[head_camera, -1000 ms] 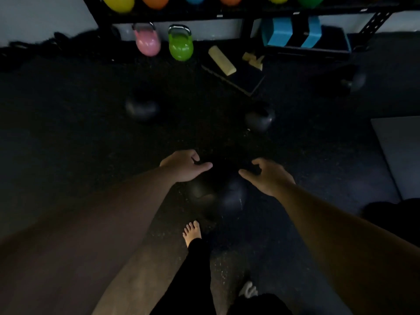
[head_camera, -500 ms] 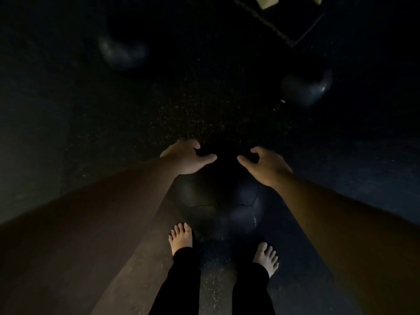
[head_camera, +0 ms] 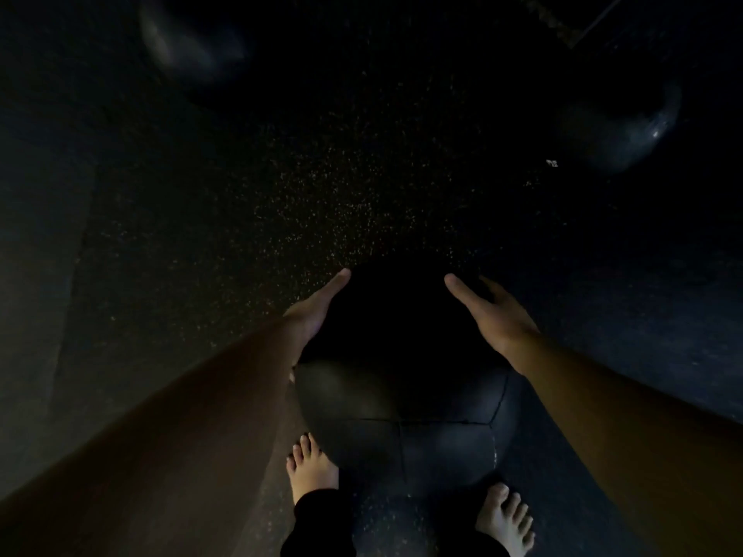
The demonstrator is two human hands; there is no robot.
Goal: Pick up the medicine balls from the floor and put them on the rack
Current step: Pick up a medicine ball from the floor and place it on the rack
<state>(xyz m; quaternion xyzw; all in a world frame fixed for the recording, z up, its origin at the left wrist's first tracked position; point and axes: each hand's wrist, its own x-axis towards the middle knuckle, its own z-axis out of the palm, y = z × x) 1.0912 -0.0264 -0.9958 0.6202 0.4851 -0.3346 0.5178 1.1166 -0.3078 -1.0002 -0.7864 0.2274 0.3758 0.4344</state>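
Two bare feet, the left foot (head_camera: 311,470) and the right foot (head_camera: 507,518), stand on the dark speckled floor (head_camera: 321,186). A big black medicine ball (head_camera: 402,400) sits on the floor just in front of the toes. The left hand (head_camera: 315,311) lies flat on the ball's left side, and the right hand (head_camera: 488,313) is on its right side. Both hands are spread wide with the fingers straight, and it is too dark to tell if they press hard. Farther away, two more dark balls sit on the floor, one ball at the far left (head_camera: 189,46) and one ball at the far right (head_camera: 627,126), both blurry.
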